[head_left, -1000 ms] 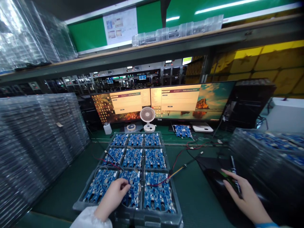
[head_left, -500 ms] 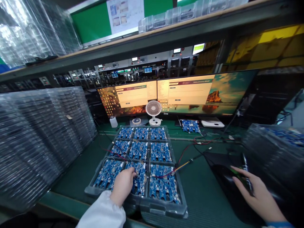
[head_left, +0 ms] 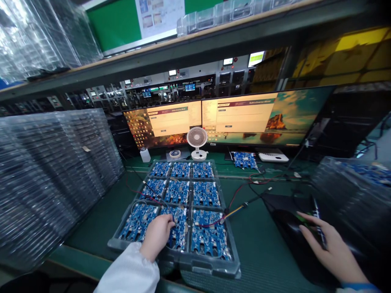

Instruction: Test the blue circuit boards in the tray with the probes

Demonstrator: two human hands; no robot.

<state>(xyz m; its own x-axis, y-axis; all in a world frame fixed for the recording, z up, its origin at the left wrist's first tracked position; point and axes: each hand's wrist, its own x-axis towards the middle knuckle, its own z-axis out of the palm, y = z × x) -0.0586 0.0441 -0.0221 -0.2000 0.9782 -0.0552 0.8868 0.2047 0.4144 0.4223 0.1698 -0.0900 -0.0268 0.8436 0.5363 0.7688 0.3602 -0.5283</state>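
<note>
The green table (head_left: 252,240) is in front of you, with a tall stack of clear plastic trays (head_left: 55,175) on its left. On the right, more clear trays (head_left: 331,181) have blue boards (head_left: 369,173) in them. Between them lies the nine-pocket tray (head_left: 210,266), three by three, with a blue board in each pocket.

Your left arm, in a white sleeve (head_left: 130,270), reaches in from the near side. Your left hand (head_left: 159,236) is bent down over the near middle circuit board (head_left: 180,236), which sits in its pocket. Thumb and first finger are pressed together at the tips; I cannot tell if something tiny is between them.

Your right hand (head_left: 336,248) is over the black mat (head_left: 305,260) at the near right, thumb and first finger spread apart. A thin pen (head_left: 315,207) is right by those fingers; I cannot tell if you grip it. Red wires (head_left: 210,224) cross the near right board.
</note>
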